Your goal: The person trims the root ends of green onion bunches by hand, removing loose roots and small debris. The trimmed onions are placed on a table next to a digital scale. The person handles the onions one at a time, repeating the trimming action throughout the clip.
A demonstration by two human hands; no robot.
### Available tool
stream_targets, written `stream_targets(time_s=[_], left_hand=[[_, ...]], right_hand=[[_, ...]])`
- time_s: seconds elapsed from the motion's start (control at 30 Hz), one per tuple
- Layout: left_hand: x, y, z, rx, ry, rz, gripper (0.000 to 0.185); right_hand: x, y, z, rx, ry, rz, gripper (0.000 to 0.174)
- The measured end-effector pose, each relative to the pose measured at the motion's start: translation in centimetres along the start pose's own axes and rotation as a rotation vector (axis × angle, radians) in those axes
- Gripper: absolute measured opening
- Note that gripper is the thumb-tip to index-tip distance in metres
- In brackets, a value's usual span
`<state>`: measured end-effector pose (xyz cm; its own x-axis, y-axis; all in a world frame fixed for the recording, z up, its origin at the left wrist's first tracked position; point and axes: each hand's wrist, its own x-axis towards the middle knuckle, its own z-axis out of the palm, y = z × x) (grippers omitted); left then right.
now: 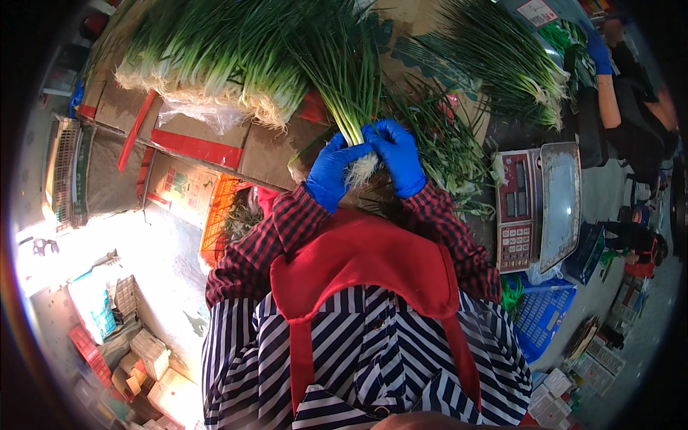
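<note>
Both my hands wear blue gloves and meet at the root end of a bunch of green onions (350, 115). My left hand (333, 169) is closed around the white stalks just above the pale roots (363, 167). From the other side, the fingers of my right hand (396, 153) pinch at the same stalks. The green leaves point away from me across the cardboard-covered table (274, 153). Beside my right hand lies a loose heap of onion leaves and trimmings (449, 153). A large pile of green onions (215, 59) with roots lies beyond my left hand.
Another stack of green onions (510, 70) lies at the far right. A weighing scale (518, 207) with a metal pan stands right of my arm, above a blue plastic crate (545, 317). An orange crate (217, 215) is at lower left. A co-worker's gloved hand (597, 51) shows at upper right.
</note>
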<state>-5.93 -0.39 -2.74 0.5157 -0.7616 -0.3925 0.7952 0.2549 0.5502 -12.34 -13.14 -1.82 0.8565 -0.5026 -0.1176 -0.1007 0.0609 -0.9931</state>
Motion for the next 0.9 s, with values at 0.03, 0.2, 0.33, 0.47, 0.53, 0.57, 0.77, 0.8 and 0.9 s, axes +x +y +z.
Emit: stream_targets(time_s=[0.03, 0.2, 0.33, 0.47, 0.53, 0.57, 0.77, 0.8, 0.9], left_hand=[[0.0, 0.1, 0.0, -0.025, 0.004, -0.010, 0.026], [-0.1, 0.2, 0.1, -0.138, -0.003, -0.006, 0.034], [-0.3, 0.5, 0.4, -0.056, -0.045, 0.014, 0.044], [-0.6, 0.9, 0.6, -0.028, -0.058, -0.003, 0.047], [-0.6, 0.9, 0.8, -0.024, -0.066, 0.018, 0.047], [-0.6, 0.8, 0.9, -0.031, -0.077, 0.037, 0.047], [-0.5, 0.9, 0.9, -0.217, -0.058, -0.011, 0.033], [-0.6, 1.0, 0.8, -0.245, -0.005, -0.038, 0.031], [-0.6, 1.1, 0.5, -0.249, -0.070, -0.034, 0.026]], right_hand=[[0.0, 0.0, 0.1, 0.064, 0.003, -0.003, 0.007], [-0.4, -0.8, -0.3, 0.238, 0.101, 0.076, 0.009], [-0.5, -2.0, -0.9, 0.315, 0.137, 0.177, 0.014], [-0.1, -3.9, -1.7, 0.362, 0.084, 0.007, 0.017], [-0.1, -4.6, -1.7, 0.269, 0.052, -0.046, 0.016], [-0.2, -4.8, -1.4, 0.187, 0.051, -0.040, 0.016], [0.3, -3.7, 0.9, -0.112, -0.038, -0.166, 0.019], [0.4, -3.5, 0.8, -0.102, -0.078, -0.151, 0.020], [1.0, -3.5, 0.1, -0.001, -0.107, -0.090, 0.026]])
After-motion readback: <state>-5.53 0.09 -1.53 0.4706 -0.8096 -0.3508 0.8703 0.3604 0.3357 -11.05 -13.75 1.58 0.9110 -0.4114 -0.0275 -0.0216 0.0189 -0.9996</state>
